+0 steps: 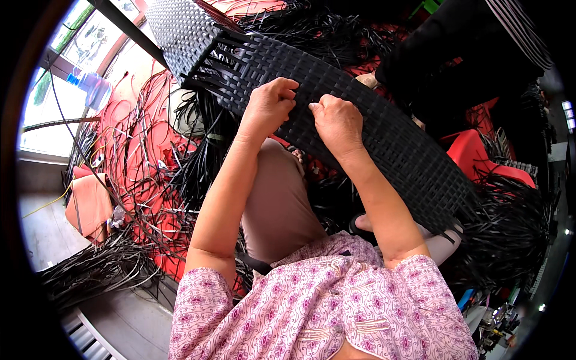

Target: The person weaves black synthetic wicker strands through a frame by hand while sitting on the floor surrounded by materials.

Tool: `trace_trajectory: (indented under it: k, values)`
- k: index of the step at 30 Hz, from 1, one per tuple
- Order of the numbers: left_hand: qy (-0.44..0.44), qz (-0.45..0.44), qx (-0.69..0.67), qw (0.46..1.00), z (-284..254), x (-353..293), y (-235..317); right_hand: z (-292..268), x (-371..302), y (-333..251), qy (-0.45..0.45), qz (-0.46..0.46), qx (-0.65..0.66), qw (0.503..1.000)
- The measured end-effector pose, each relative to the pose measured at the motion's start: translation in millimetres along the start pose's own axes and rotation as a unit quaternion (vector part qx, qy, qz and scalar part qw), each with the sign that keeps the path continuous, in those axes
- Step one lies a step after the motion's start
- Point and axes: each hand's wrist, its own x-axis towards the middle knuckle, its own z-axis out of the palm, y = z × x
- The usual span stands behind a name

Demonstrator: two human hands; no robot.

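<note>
A long woven panel of flat black strips (396,132) lies slantwise in front of me, over my knees. My left hand (268,109) is above its near edge, towards the panel's far-left end, with the fingers curled closed. Just to its right, my right hand (339,124) is also closed, thumb pressed to the fingers, over the middle of the weave. A small gap separates the two hands. Whatever they pinch, perhaps a thin strip, is too small to make out. Loose strip ends (210,75) stick out beside a greyer woven section (180,33) at the far left.
Loose black strips are strewn over a red floor sheet (135,141) at left. Thick bundles of strips (504,222) lie at right, near a red plastic piece (474,153). A clear bottle (90,87) stands by the window. A dark pole crosses the upper left.
</note>
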Motion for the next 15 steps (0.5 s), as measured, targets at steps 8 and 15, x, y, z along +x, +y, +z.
trace_trajectory:
  k: [8, 15]
  values:
    - [0.047, 0.054, 0.099, 0.993, 3, -10, 2, 2, 3, -7, 0.019, -0.032, -0.005, 0.999]
    - [0.085, 0.050, 0.071, 0.993, 3, -13, 5, 6, -3, 4, 0.042, -0.051, 0.012, 0.998]
